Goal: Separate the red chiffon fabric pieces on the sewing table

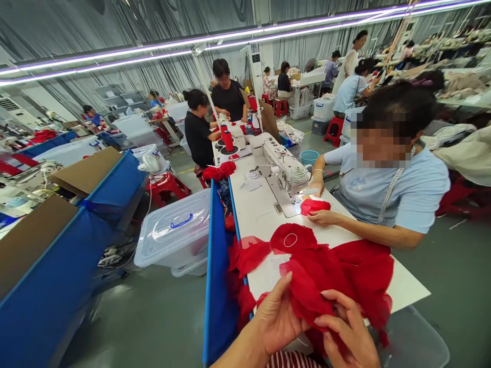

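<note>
At the bottom of the view, my left hand (276,318) and my right hand (347,329) both pinch a bunch of thin red fabric (312,291). It belongs to a larger red fabric heap (356,271) lying on the near end of the white table (261,214). Part of that heap spills over the table's left edge. A round red piece with a small white ring (290,239) on it lies just beyond my hands.
A co-worker in a light blue shirt (399,194) sits at the right, feeding a red piece (314,206) into a white sewing machine (282,166). A blue panel (218,286) borders the table's left side. Clear lidded bins (174,235) stand in the aisle.
</note>
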A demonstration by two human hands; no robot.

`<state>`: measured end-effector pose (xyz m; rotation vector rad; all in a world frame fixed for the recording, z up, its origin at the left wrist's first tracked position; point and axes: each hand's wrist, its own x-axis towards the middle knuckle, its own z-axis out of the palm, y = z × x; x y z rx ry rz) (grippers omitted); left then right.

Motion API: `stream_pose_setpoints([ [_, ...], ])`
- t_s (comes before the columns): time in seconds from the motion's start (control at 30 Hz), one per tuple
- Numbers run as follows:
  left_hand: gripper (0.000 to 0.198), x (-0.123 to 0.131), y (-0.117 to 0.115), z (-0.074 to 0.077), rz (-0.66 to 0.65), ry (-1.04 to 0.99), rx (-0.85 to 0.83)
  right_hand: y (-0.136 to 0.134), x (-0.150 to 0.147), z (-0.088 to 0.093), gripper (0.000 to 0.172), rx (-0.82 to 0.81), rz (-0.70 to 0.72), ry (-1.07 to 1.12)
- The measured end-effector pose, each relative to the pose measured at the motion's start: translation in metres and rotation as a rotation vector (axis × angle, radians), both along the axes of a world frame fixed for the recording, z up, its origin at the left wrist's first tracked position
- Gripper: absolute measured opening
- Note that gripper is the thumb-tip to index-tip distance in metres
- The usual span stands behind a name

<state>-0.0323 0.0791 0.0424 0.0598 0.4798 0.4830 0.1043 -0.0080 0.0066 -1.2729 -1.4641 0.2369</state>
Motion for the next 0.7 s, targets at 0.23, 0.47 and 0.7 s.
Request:
stream_pose_setpoints([
  [0.23,0.032,0.001,-0.008,0.006,0.209,0.245,0.227,0.001,0.005,-0.006,0.015,-0.248,-0.027,0.204],
  [0.47,0.026,-0.004,-0.016,0.010,0.184,0.436,0.601,0.014,-0.007,0.002,0.016,-0.322,0.050,0.330],
  [0.7,0.026,-0.014,-0.012,0.011,0.330,0.204,0.327,0.026,-0.016,-0.007,0.032,-0.517,-0.310,1.345],
])
